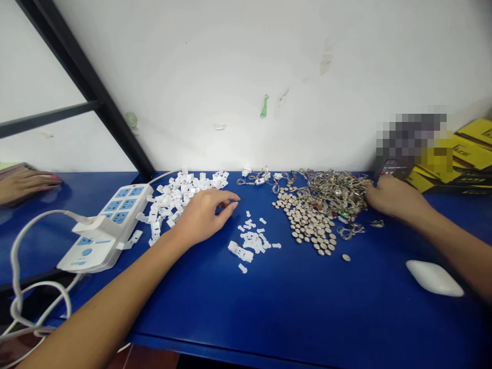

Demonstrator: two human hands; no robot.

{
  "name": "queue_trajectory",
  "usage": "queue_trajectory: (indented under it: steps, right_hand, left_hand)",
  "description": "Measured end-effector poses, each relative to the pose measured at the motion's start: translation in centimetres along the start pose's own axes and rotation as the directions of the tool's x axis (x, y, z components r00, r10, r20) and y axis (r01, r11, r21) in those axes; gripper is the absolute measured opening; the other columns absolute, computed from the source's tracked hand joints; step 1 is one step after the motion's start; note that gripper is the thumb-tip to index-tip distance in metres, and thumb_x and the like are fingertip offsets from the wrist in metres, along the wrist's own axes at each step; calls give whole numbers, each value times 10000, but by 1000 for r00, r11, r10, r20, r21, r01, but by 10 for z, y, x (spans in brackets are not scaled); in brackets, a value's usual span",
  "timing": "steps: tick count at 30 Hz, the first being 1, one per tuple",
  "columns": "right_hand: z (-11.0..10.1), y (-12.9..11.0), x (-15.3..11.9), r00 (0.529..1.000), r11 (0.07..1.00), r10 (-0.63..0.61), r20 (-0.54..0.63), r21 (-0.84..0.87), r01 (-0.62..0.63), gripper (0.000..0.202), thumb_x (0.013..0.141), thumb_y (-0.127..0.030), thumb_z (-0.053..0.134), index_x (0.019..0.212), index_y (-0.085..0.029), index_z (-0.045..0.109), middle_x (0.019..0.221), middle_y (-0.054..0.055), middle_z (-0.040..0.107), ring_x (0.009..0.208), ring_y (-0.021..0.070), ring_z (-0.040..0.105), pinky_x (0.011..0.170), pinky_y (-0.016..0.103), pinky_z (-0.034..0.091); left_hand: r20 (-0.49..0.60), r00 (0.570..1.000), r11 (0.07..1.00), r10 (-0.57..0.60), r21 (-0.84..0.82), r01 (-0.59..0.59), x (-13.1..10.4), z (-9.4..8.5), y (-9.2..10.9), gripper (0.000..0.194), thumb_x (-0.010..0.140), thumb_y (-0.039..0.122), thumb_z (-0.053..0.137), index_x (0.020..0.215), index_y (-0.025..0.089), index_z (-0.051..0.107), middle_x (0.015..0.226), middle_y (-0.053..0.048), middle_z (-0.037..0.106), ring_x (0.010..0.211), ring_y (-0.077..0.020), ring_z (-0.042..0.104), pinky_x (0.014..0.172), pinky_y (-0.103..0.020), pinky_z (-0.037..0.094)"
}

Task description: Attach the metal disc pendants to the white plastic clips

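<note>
My left hand point(207, 212) is held over the right edge of a heap of small white plastic cases point(180, 192). Its thumb and forefinger are a little apart, with nothing visible between them. My right hand point(395, 197) is at the right side of a tangle of thin wire string lights point(334, 187). Its fingers are curled in against the tangle, somewhat blurred, and what they hold is hidden. In front of the tangle, many coin cells point(313, 223) are spread out. Between the hands are small white tabs point(253, 240) and a loose white case point(241, 251).
A white power strip point(125, 202) with a plugged-in adapter stands at left, its cables hanging over the edge. A white rounded object point(434, 278) lies at right. Yellow-black boxes point(469, 151) are stacked at far right. Another person's hand point(28, 184) rests at far left.
</note>
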State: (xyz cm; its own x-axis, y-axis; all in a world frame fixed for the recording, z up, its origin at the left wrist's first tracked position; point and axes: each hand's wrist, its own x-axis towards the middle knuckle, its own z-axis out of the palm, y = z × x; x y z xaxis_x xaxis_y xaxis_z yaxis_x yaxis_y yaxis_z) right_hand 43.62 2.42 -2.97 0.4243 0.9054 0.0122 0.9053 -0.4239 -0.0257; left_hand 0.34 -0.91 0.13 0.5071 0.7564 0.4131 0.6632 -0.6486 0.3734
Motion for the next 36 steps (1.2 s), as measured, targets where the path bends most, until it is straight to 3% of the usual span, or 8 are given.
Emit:
queue_trajectory:
  steps: [4, 10, 13, 16, 19, 22, 29, 36]
  right_hand:
    - [-6, 1, -5, 999, 1000, 13, -35, -25, -14, 550, 1003, -423, 363, 1214, -5, 651, 1146, 330, 704, 1049, 427, 705, 773, 438, 528]
    - [-29, 38, 3, 938, 975, 212, -276, -9, -223, 455, 954, -531, 554, 1188, -178, 722, 1053, 214, 744, 961, 388, 706, 688, 420, 502]
    - [-29, 58, 13, 935, 982, 31, -354, -165, -95, 492, 886, -616, 678, 1108, -181, 734, 1033, 193, 739, 1000, 373, 673, 700, 390, 472]
    - [-21, 68, 21, 875, 933, -157, -459, -360, -21, 612, 849, -667, 708, 1087, -103, 712, 1063, 232, 714, 1061, 360, 624, 799, 389, 456]
    - [-14, 73, 27, 898, 913, -178, -402, -408, -2, 673, 869, -726, 637, 1042, -79, 701, 1014, 229, 711, 1024, 350, 618, 765, 379, 450]
    - [-11, 73, 29, 927, 931, -100, -360, -363, -41, 707, 880, -758, 585, 1064, -85, 700, 1057, 232, 712, 1035, 365, 633, 691, 373, 454]
    - [-9, 68, 34, 930, 947, 30, -365, -286, -143, 716, 900, -752, 552, 1119, -87, 700, 1120, 243, 704, 1083, 383, 643, 673, 387, 466]
    - [-15, 75, 35, 941, 950, 3, -339, -294, -108, 736, 892, -794, 502, 1203, -153, 690, 1127, 230, 708, 1041, 378, 663, 633, 384, 413]
  left_hand:
    - [-3, 1000, 1000, -1, -11, 1, 0, -1, 0, 251, 989, 307, 590, 1120, 207, 780, 934, -51, 807, 773, -174, 717, 740, -340, 593]
    - [-31, 1000, 1000, 7, -5, -7, 0, -2, 1, 254, 987, 306, 594, 1122, 200, 781, 961, -60, 808, 796, -182, 720, 748, -351, 594]
    - [-12, 1000, 1000, 13, -10, -13, 0, -1, 1, 258, 991, 310, 586, 1124, 202, 779, 975, -62, 809, 802, -181, 723, 752, -349, 596]
    - [-4, 1000, 1000, 15, -19, -15, 0, 0, 1, 258, 993, 311, 583, 1119, 201, 779, 981, -59, 809, 784, -173, 719, 747, -347, 597]
    - [-11, 1000, 1000, 13, -19, -13, 0, 0, 0, 259, 991, 308, 586, 1119, 197, 782, 981, -63, 809, 796, -180, 720, 754, -354, 599]
    - [-19, 1000, 1000, 15, -18, -16, 0, -1, 1, 263, 989, 306, 587, 1124, 191, 782, 979, -68, 809, 808, -187, 722, 759, -361, 600]
    - [13, 1000, 1000, 7, -25, -7, 0, 0, 3, 263, 990, 308, 578, 1127, 203, 777, 985, -66, 808, 811, -190, 725, 753, -355, 593]
    - [4, 1000, 999, 17, -33, -17, 0, -1, 3, 251, 984, 289, 585, 1110, 190, 778, 945, -62, 805, 786, -187, 708, 748, -357, 585]
